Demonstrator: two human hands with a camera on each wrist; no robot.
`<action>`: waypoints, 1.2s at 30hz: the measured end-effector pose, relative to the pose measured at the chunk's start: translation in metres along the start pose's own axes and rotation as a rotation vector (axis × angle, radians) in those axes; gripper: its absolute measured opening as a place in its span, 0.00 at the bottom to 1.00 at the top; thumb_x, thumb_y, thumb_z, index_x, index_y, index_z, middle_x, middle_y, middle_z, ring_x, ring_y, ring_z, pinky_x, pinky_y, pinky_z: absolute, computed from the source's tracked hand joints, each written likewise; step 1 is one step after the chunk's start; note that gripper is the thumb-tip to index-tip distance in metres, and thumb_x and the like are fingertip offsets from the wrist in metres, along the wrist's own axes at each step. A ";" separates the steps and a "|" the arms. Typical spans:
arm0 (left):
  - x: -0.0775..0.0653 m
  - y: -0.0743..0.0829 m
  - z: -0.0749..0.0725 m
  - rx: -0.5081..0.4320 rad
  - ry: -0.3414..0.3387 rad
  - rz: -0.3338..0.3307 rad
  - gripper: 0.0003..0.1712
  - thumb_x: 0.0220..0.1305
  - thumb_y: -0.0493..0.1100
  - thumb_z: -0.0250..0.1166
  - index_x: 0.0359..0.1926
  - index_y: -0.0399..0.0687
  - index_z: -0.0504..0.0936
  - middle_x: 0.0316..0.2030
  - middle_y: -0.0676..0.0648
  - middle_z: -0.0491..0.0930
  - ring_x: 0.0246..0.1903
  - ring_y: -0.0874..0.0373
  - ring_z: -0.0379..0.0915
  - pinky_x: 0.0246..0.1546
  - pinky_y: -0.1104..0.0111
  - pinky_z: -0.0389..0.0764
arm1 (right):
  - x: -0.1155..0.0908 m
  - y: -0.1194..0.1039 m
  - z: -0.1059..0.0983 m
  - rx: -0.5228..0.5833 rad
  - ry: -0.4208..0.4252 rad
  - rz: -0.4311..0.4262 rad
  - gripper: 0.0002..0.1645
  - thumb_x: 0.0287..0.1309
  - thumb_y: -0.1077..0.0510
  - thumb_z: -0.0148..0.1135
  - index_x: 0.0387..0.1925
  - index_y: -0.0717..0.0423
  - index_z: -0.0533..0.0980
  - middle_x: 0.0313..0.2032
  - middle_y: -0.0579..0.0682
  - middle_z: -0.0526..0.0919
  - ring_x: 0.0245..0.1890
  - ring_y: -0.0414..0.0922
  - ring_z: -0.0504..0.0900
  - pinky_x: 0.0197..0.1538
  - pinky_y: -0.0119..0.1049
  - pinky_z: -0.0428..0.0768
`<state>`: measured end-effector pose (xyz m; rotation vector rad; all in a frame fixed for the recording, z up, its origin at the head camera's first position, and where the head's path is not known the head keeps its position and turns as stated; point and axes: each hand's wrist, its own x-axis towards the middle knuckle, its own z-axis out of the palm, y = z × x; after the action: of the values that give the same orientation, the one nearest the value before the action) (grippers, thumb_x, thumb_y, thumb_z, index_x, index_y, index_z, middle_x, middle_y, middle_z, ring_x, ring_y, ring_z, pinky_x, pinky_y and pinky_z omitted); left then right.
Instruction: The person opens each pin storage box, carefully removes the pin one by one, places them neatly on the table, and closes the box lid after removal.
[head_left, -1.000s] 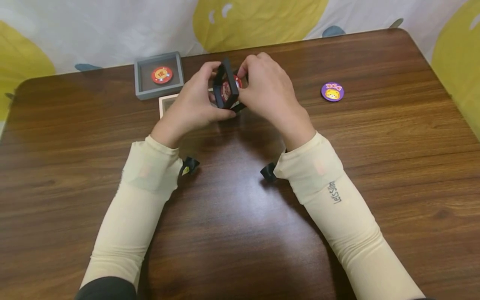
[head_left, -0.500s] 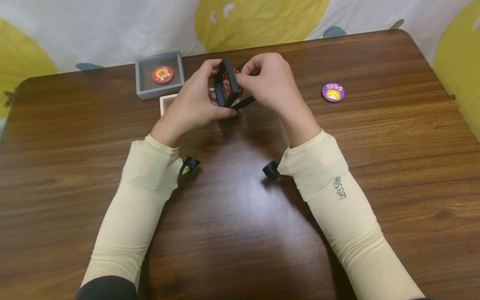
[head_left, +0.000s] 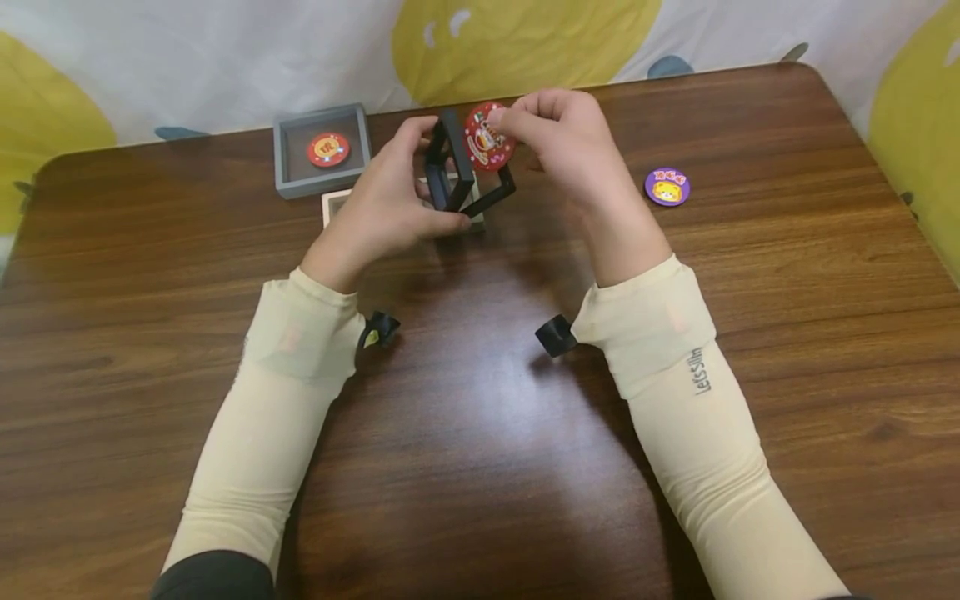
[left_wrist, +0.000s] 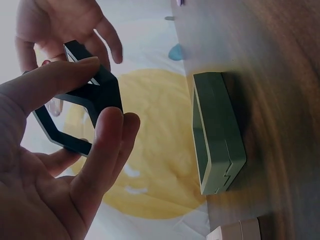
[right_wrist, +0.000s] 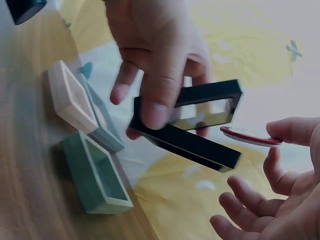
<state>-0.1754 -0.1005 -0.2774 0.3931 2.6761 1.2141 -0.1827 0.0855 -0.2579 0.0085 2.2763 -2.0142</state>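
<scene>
My left hand (head_left: 386, 196) holds a small black hinged display frame (head_left: 459, 158) up off the table, thumb on the near edge and fingers on the far side. Its two halves stand spread apart, as the frame (right_wrist: 195, 147) also shows in the right wrist view. Just right of it, my right hand (head_left: 573, 142) pinches a round red badge (head_left: 483, 142) with a printed picture between thumb and finger. Edge-on in the right wrist view, the badge (right_wrist: 250, 137) lies outside the frame. My right hand's other fingers are loosely bent.
At the back left, a grey frame (head_left: 285, 158) bears another round red badge (head_left: 327, 150). A cream frame (head_left: 330, 204) is partly hidden by my left hand. A green frame (left_wrist: 220, 135) appears in the left wrist view. On the right lies a purple round badge (head_left: 667, 187).
The red badge has come out from between the black frame's halves, pinched in my right hand, which has moved right and up. My left hand and the frame stay nearly still.
</scene>
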 end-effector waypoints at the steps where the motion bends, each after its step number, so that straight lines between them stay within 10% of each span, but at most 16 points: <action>1: 0.000 0.000 0.000 0.001 -0.002 -0.002 0.57 0.42 0.37 0.76 0.71 0.48 0.51 0.64 0.40 0.64 0.46 0.47 0.72 0.50 0.59 0.76 | 0.000 -0.001 -0.002 0.030 0.002 0.006 0.11 0.57 0.57 0.63 0.22 0.56 0.75 0.24 0.43 0.76 0.28 0.37 0.70 0.33 0.30 0.70; 10: 0.001 -0.001 0.000 0.044 -0.010 -0.012 0.58 0.43 0.39 0.76 0.71 0.49 0.50 0.66 0.42 0.63 0.46 0.48 0.71 0.49 0.59 0.74 | 0.002 -0.006 -0.030 0.390 0.019 0.005 0.07 0.55 0.68 0.63 0.27 0.65 0.72 0.28 0.56 0.81 0.17 0.45 0.82 0.21 0.33 0.84; 26: 0.001 -0.002 0.001 0.043 -0.027 0.005 0.56 0.44 0.39 0.76 0.71 0.50 0.52 0.65 0.42 0.64 0.46 0.46 0.73 0.51 0.58 0.75 | 0.004 -0.003 -0.079 0.397 0.139 -0.003 0.02 0.51 0.74 0.62 0.27 0.69 0.77 0.27 0.56 0.82 0.20 0.44 0.82 0.20 0.31 0.83; 36: -0.002 -0.006 -0.004 0.059 -0.045 0.003 0.56 0.45 0.39 0.75 0.71 0.49 0.51 0.65 0.42 0.64 0.45 0.46 0.71 0.49 0.57 0.73 | 0.004 -0.004 -0.073 0.341 0.123 -0.006 0.03 0.53 0.73 0.60 0.27 0.67 0.78 0.27 0.55 0.83 0.20 0.43 0.82 0.20 0.29 0.82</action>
<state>-0.1755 -0.1080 -0.2791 0.4283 2.6790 1.1149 -0.1922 0.1572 -0.2453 0.1555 1.9663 -2.4405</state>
